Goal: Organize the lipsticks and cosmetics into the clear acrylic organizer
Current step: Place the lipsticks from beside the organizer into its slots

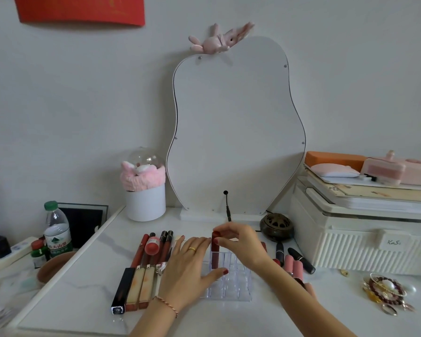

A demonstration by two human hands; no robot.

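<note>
Head view, lower centre: the right hand (pixel 238 242) is pinching the top of a dark red lipstick (pixel 215 251), lowering it into a back slot of the clear acrylic organizer (pixel 229 280), which the flat-fingered left hand (pixel 190 266) is steadying; light, rigid and slick, it is probably best gripped by its cap.

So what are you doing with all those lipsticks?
Someone is sorting makeup at a white table. The right hand pinches the top of a dark red lipstick standing in a back-left slot of the clear organizer. The left hand rests flat against the organizer's left side. More lip tubes lie in a row to the left, and a few lipsticks lie to the right.
</note>
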